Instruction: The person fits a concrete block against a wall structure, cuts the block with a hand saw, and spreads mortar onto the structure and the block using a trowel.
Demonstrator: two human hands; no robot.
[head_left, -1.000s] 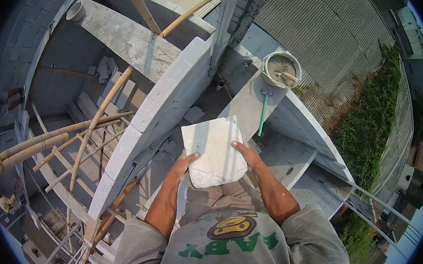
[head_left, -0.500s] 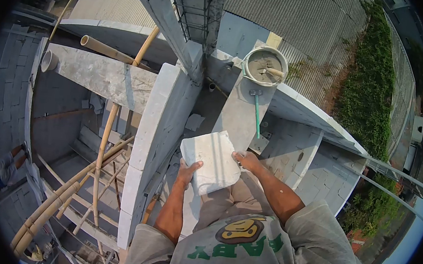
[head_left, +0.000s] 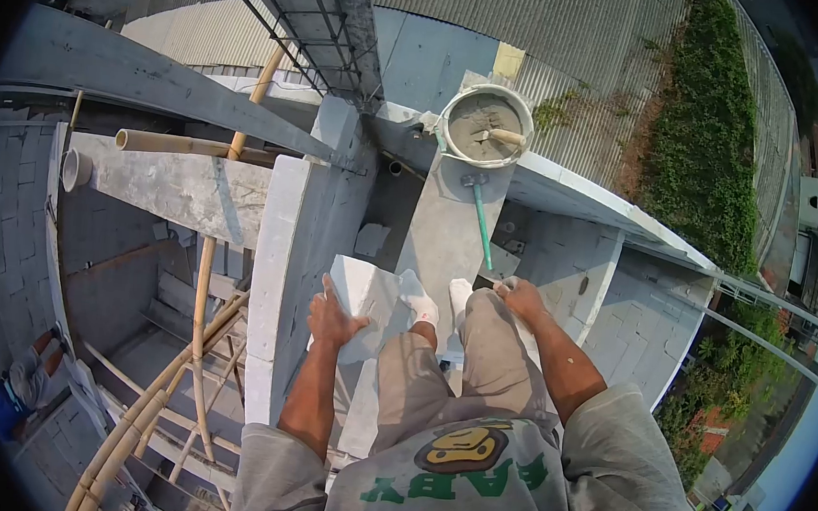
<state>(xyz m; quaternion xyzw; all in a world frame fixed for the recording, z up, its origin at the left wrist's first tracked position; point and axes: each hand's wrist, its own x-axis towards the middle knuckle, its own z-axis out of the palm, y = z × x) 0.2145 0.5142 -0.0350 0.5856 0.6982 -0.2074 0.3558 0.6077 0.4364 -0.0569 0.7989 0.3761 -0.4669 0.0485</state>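
My left hand (head_left: 335, 321) grips a pale lightweight concrete block (head_left: 365, 289), fingers along its left side and thumb on the near side. The block is tilted on edge, low and close beside the white block wall (head_left: 277, 245). My right hand (head_left: 521, 301) is off the block, out by my right knee, its fingers loosely bent and apart; I make out nothing held in it. A hammer with a green handle (head_left: 483, 225) lies on the plank (head_left: 441, 220) ahead. At the plank's far end stands a bucket (head_left: 527, 123) of grey mortar with a wooden-handled tool in it.
My white-socked feet (head_left: 421, 302) are on the narrow raised plank. Deep drops lie on both sides. Bamboo scaffold poles (head_left: 201, 306) and a concrete beam (head_left: 170, 184) are on the left, with another person (head_left: 22, 384) far below. A rebar frame (head_left: 303, 17) rises ahead.
The block has gone from flat in both hands before me to on edge at the left, in my left hand alone. My right hand has let go and moved right.
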